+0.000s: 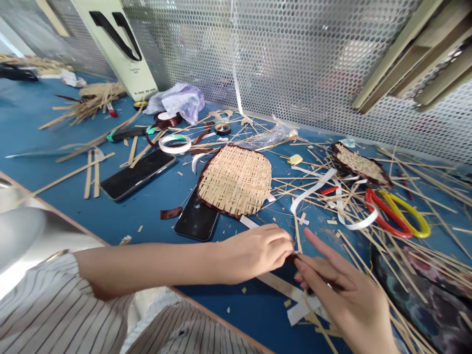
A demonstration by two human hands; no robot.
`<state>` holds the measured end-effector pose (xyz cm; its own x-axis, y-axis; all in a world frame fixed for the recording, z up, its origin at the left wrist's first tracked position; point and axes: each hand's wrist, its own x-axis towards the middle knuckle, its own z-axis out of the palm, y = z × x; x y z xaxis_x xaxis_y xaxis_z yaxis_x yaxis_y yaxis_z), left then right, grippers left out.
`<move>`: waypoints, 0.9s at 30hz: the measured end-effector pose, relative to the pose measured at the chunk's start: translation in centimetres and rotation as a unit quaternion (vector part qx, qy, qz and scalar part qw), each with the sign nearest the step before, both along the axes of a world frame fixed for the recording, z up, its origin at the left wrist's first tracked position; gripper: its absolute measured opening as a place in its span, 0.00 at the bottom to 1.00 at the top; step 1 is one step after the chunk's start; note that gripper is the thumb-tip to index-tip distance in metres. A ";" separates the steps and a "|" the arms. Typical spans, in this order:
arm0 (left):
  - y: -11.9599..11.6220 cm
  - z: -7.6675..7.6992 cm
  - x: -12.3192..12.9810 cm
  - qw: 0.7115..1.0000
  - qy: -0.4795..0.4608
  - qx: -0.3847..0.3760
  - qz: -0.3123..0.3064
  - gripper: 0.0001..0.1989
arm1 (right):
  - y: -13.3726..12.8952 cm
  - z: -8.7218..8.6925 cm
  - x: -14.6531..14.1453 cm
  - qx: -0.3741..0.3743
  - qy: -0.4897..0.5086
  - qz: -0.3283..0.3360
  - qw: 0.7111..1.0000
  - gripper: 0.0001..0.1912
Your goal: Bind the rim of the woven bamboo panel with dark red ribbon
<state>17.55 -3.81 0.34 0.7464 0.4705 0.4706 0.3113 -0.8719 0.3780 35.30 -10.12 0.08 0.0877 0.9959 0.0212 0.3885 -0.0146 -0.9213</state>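
Observation:
My left hand (260, 251) reaches in from the left, its fingers closed in a pinch on a short dark brown ribbon (291, 257). Opposite it, my right hand (344, 290) pinches the same ribbon between thumb and fingers, with the index finger stretched out. Most of the ribbon is hidden by the fingertips. Just beyond my left hand lies a woven bamboo panel (236, 179) with a dark brown ribbon edge, partly over a black phone (195, 219). Pale strips (282, 286) lie beneath my hands.
Red and yellow handled scissors (400, 216) lie to the right near a smaller woven piece (361, 163). Loose bamboo strips spread around them. A second phone (138, 174), white tape roll (175, 144) and brown ribbon spool (167, 119) are left. A perforated metal panel (295, 64) stands behind.

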 end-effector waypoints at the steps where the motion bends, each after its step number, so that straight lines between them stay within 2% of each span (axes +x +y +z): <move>1: 0.0 0.0 0.0 1.000 -0.008 -0.010 0.009 0.11 | 0.0 0.1 0.0 -0.007 0.006 -0.005 1.000 0.21; 5: 0.2 0.0 0.0 0.998 -0.026 -0.048 0.026 0.09 | 0.2 0.2 0.0 -0.032 0.021 -0.016 0.999 0.22; 9: 0.8 0.4 -0.2 0.991 -0.059 -0.097 0.072 0.08 | 0.3 0.4 0.0 -0.045 0.023 -0.028 0.998 0.23; 12: 0.8 0.5 -0.4 0.990 -0.065 -0.119 0.047 0.09 | 0.4 0.5 0.0 -0.051 0.035 -0.030 0.998 0.25; 17: 0.3 -0.4 -0.6 0.995 -0.054 -0.088 -0.015 0.08 | 0.4 0.3 0.1 -0.056 0.037 -0.018 0.998 0.25; 21: 0.1 -0.8 -0.6 0.999 -0.036 -0.036 -0.015 0.09 | 0.3 -0.1 0.2 -0.032 0.014 -0.006 0.999 0.22; 27: -0.2 0.2 -0.2 1.000 -0.017 -0.021 0.012 0.10 | 0.4 -0.5 0.3 0.000 0.005 0.026 1.000 0.22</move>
<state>17.33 -3.98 0.58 0.7182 0.5085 0.4751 0.3191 -0.8473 0.4245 35.57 -9.77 -0.41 0.0358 0.9991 0.0210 0.3799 0.0058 -0.9250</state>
